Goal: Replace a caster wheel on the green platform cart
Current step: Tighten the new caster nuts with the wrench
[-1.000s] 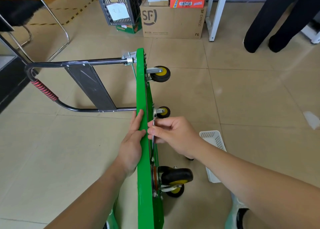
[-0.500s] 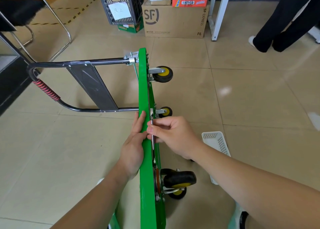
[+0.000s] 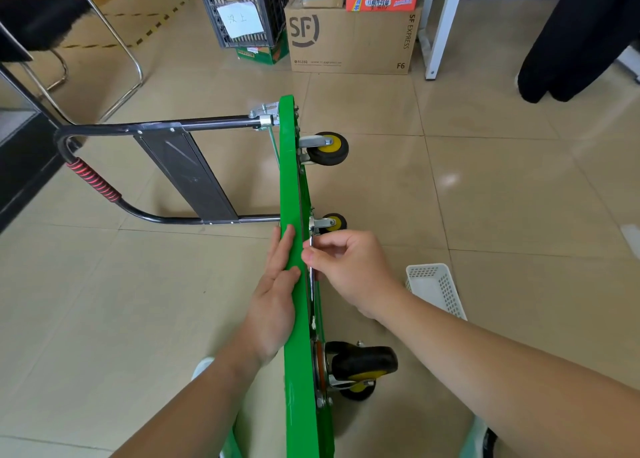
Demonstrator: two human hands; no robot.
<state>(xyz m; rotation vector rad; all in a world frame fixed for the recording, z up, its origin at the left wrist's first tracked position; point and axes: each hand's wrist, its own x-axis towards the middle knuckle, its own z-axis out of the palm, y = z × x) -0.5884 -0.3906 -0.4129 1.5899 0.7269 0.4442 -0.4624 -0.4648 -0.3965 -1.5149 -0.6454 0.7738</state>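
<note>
The green platform cart (image 3: 294,187) stands on its long edge, its black folding handle (image 3: 156,128) lying out to the left. Black-and-yellow caster wheels stick out to the right: one far (image 3: 327,148), a small one (image 3: 332,223) in the middle, and a large one (image 3: 363,364) close to me. My left hand (image 3: 275,298) lies flat with straight fingers against the cart's left face. My right hand (image 3: 346,270) pinches a thin metal wrench (image 3: 311,284) held along the underside, its head up at the middle caster's mounting plate.
A white perforated basket (image 3: 434,286) sits on the tile floor right of my right hand. Cardboard boxes (image 3: 353,38) and a black crate (image 3: 246,18) stand at the back. A person's dark trouser legs (image 3: 575,42) are at the far right, chair legs (image 3: 114,45) at far left.
The person at the back right has shifted. My hands keep nearly the same places on the cart and wrench; the view has shifted slightly.
</note>
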